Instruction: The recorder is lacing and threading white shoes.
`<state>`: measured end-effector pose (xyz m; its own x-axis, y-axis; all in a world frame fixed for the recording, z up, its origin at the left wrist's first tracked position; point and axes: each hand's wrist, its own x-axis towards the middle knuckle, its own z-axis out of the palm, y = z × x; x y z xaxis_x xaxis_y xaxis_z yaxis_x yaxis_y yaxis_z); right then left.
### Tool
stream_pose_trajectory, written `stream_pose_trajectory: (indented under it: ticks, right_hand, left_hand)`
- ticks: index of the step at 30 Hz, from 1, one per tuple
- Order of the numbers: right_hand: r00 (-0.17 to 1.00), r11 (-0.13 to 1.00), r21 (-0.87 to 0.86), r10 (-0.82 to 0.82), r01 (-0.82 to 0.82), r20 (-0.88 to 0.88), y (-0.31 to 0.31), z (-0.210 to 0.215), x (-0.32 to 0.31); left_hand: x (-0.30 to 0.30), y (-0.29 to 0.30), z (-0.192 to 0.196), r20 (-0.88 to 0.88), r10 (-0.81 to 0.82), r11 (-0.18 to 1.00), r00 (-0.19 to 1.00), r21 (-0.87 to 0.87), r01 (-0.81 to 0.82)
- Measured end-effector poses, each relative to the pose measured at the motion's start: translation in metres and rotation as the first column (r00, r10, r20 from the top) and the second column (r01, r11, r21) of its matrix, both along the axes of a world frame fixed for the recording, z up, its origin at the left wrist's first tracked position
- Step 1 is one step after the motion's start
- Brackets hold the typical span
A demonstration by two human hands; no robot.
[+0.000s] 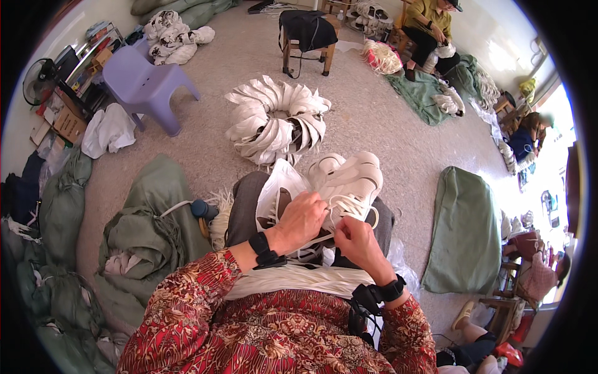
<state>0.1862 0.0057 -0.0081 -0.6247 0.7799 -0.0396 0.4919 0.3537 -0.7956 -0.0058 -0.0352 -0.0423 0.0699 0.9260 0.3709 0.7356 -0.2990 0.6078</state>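
Holding: both hands meet at the centre of the frame, over the lap, on a white chunky-soled sandal [349, 181] with flat white straps.
Left hand: the left hand [302, 218] is curled over the near side of the sandal's upper, fingers pressed together around it.
Right hand: the right hand [352, 240] sits just below and right of it, thumb and fingertips pinching a flat white strap [324, 240] that runs between the two hands.
Wrists: each carries a black band.
Lap: a bundle of loose white flat straps [293, 280] lies across the lap at lower centre, above the red patterned sleeves.
Handling: the sandal looks light but bulky, its sole stiff, likely the surest place to grip; the strap looks thin, limp and smooth, so it probably wants a close pinch near its end.
Left of centre: crumpled green cloth sacks [146, 237] lie on the floor.
Right of centre: a flat green sack [464, 230] lies well apart from the hands.
Upper centre: a ring-shaped heap of white straps [274, 121] rests on the carpet; a lilac plastic stool [146, 84] stands to its left.
Upper left edge: brown cardboard boxes [65, 121] stand below a black fan [38, 80]; any labels are too small to tell.
Top right: a seated person in an olive top [430, 22] works with similar white pieces.
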Motion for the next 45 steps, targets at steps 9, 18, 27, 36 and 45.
stream_pose_trajectory:
  ticks: [9,18,27,36,45]
  right_hand:
    - [0.878,0.841,-0.537,-0.208,-0.065,-0.431,0.009,0.002,-0.010]
    - [0.947,0.933,-0.286,0.274,-0.219,0.169,-0.007,0.018,0.110]
    - [0.986,0.982,-0.185,0.002,0.030,0.168,-0.022,0.031,0.128]
    - [0.959,0.968,0.007,-0.249,0.252,-0.139,-0.010,-0.016,0.077]
    - [0.916,0.937,-0.260,-0.303,0.234,-0.265,-0.002,-0.032,0.066]
  left_hand:
    - [0.002,0.000,0.005,0.015,0.006,1.000,1.000,-0.026,-0.006]
    - [-0.003,-0.003,0.004,0.033,0.004,1.000,0.999,-0.027,-0.003]
    - [-0.004,0.004,0.019,0.090,0.043,0.995,0.995,-0.097,-0.034]
    - [0.000,0.021,0.012,0.199,-0.006,0.997,0.980,-0.076,0.022]
    - [0.008,0.018,0.038,0.182,0.030,0.976,0.983,-0.218,0.010]
